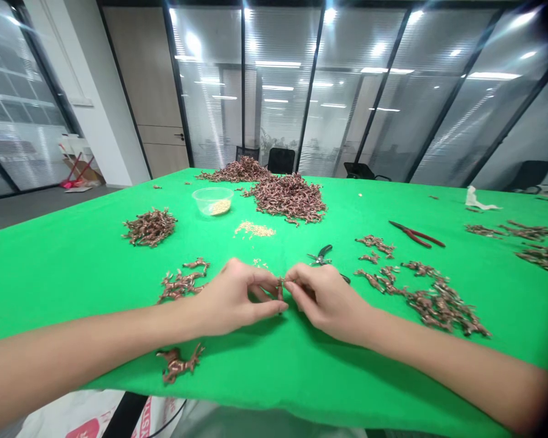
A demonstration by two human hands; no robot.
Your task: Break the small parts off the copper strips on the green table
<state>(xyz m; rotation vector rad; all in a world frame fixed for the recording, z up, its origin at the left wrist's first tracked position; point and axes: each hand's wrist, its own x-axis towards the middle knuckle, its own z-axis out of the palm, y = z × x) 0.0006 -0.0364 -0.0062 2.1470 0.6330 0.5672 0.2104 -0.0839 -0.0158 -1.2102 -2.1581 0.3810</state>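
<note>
the left hand grasps a slim, copper-brown, shiny piece upright between thumb and fingers, just above the green-cloth-covered table, near its front edge. the right hand pinches at that piece's upper end; whether its fingertips also hold something tinier is too small to tell.

this one piece looks partway through handling. a single copper-brown animal figurine with branching antlers lies apart near the front edge, below the left forearm. a loose cluster of similar figurines lies beyond that forearm, a larger group beyond the right one, and a compact brown heap farther left. which of these are finished cannot be told. if the big reddish-brown heap at the far side is unworked, most remains to be done.

small pale-yellow bits lie in a scatter and inside a clear round plastic bowl, so plenty are left. small black-handled pliers lie just beyond the right hand; red-handled pliers lie farther right, untouched.
</note>
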